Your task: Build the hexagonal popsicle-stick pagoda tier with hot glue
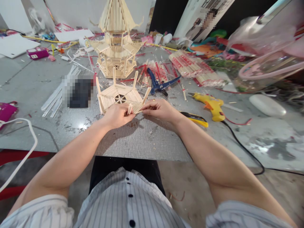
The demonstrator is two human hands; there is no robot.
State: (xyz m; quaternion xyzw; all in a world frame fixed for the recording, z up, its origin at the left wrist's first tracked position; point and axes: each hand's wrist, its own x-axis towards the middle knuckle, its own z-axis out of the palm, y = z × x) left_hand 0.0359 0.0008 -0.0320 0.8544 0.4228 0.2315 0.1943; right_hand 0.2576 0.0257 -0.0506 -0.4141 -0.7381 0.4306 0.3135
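Observation:
A hexagonal wooden stick base (109, 97) with short posts at its corners lies on the grey table before me. My left hand (120, 115) grips its near edge, fingers closed around a corner post (129, 109). At the near right side, my right hand (157, 109) pinches a thin wooden stick (138, 111) against the edge of the base. Just behind stands a tiered pagoda model (116, 47) made of the same pale sticks. Part of the base's near edge is hidden by my fingers.
To the right lie a yellow glue gun (210, 106), a yellow utility knife (196, 119) and blue cutters (161, 84). Packs of wrapped chopsticks (190, 65) lie behind them. Clear glue sticks (58, 91) lie left, beside a dark blurred object (80, 93).

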